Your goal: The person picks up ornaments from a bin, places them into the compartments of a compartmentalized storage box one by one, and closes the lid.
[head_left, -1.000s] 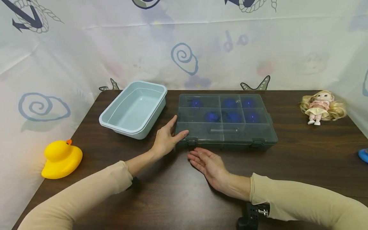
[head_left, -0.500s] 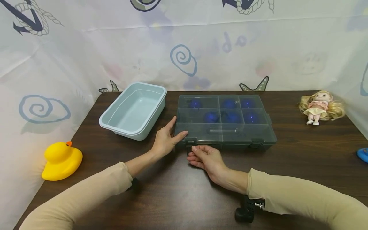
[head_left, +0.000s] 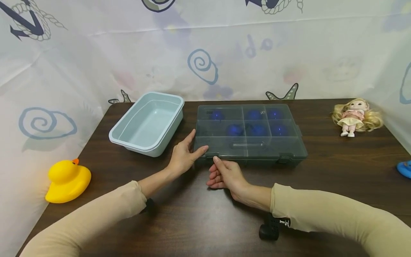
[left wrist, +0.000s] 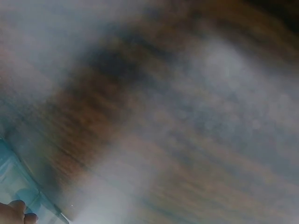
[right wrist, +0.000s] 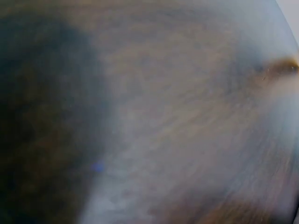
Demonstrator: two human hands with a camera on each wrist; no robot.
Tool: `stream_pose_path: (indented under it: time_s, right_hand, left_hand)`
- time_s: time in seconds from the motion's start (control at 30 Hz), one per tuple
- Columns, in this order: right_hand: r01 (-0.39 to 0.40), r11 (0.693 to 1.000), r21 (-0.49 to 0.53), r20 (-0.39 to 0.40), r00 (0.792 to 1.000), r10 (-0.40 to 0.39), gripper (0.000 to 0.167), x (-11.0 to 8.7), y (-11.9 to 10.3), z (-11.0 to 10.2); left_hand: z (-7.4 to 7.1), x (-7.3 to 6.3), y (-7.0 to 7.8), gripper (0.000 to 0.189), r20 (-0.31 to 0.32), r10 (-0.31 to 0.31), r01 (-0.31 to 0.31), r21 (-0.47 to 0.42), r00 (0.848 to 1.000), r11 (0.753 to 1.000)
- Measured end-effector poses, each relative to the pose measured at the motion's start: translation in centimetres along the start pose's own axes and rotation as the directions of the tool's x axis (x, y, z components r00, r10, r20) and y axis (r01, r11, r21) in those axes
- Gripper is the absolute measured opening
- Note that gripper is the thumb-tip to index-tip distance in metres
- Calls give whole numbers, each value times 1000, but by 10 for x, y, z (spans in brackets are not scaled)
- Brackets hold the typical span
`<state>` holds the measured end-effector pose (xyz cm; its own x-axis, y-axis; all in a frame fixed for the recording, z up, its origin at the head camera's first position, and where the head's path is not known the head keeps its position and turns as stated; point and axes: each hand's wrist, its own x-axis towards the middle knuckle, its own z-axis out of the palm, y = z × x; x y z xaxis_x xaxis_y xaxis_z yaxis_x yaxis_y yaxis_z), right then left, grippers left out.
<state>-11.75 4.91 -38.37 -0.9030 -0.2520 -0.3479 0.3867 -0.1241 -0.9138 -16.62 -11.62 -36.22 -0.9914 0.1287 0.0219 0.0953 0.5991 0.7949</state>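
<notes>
A translucent grey compartment box [head_left: 250,142] with a lid lies on the table, dark blue round items showing through several of its cells. My left hand [head_left: 183,153] rests at its front left corner, thumb over the lid and index finger straight along the left side. My right hand [head_left: 229,175] is at the front edge, its thumb against the left latch [head_left: 210,156] and its other fingers loosely bent below. The right latch [head_left: 285,157] sits on the front edge. In the left wrist view, fingertips [left wrist: 21,210] touch the box's blurred, bluish edge [left wrist: 39,193].
A light blue plastic basin [head_left: 151,121] stands left of the box. On the left is a yellow rubber duck [head_left: 67,182]; a doll [head_left: 354,117] lies at the back right. A blue object [head_left: 404,168] shows at the right edge. The right wrist view is blurred.
My right hand has risen slightly, its thumb moving onto the left latch and its fingers bending. A dark flap hung below this latch half a second ago. My left hand stays at the corner.
</notes>
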Motion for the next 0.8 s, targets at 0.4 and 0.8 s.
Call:
stream_pose_path:
  time_s: [0.4, 0.8]
  right_hand:
    - [-6, 998, -64, 122, 992, 14, 47, 0, -2, -19]
    - [49, 975, -215, 130, 991, -21, 38, -30, -5, -92]
  left_hand:
    - [0, 3, -2, 81, 35, -3, 5, -41, 999, 999]
    - [6, 16, 33, 76, 9, 318, -318, -18, 948, 948]
